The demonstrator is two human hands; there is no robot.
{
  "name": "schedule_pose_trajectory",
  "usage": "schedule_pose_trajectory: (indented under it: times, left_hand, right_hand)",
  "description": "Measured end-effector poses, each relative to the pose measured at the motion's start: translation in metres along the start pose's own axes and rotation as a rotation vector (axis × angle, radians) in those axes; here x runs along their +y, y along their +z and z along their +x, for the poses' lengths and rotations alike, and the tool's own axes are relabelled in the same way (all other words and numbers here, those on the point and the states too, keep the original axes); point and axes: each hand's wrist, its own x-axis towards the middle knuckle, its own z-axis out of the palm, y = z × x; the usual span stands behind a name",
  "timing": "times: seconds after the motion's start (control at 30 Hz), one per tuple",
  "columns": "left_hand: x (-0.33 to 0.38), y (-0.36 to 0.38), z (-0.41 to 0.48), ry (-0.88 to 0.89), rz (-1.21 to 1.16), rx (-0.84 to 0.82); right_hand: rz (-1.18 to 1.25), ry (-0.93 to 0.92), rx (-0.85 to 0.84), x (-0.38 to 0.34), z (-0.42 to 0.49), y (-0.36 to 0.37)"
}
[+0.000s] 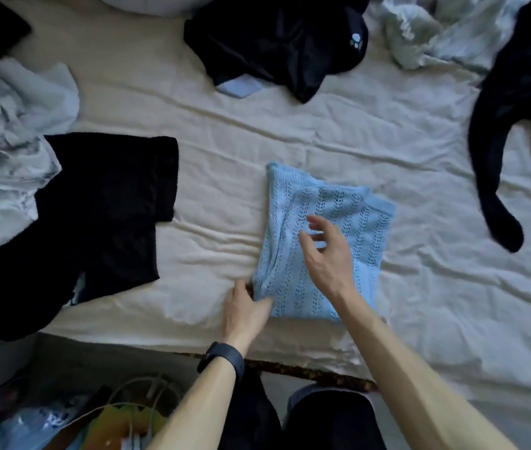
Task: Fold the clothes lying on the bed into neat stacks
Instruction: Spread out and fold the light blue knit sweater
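Note:
A light blue knit top (348,222) lies folded into a rough rectangle in the middle of the cream bed sheet (225,177). My left hand (246,311), with a dark band on its wrist, touches the top's near left corner, its fingers tucked at the folded edge. My right hand (326,251) hovers over the middle of the top with fingers spread and relaxed, holding nothing. To the left a black garment (102,216) lies spread flat. Another black garment (277,40) with a white paw print sits crumpled at the back.
A long black piece (517,125) sprawls at the right. Crumpled white-grey bedding lies at the left (4,131) and back right (436,30). The bed's near edge (290,368) runs below my hands; bags and cables (95,417) clutter the floor at lower left.

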Motion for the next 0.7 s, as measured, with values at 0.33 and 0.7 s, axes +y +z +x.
schedule_pose_trajectory:
  times: [0.33, 0.7]
  left_hand:
    - [0.021, -0.005, 0.021, 0.007, -0.016, -0.242]
    - [-0.006, -0.019, 0.01, 0.033, -0.005, -0.139]
  right_hand:
    - [0.629, 0.787, -0.01, 0.112, -0.091, -0.063]
    - [0.462, 0.747, 0.158, 0.125, -0.123, -0.038]
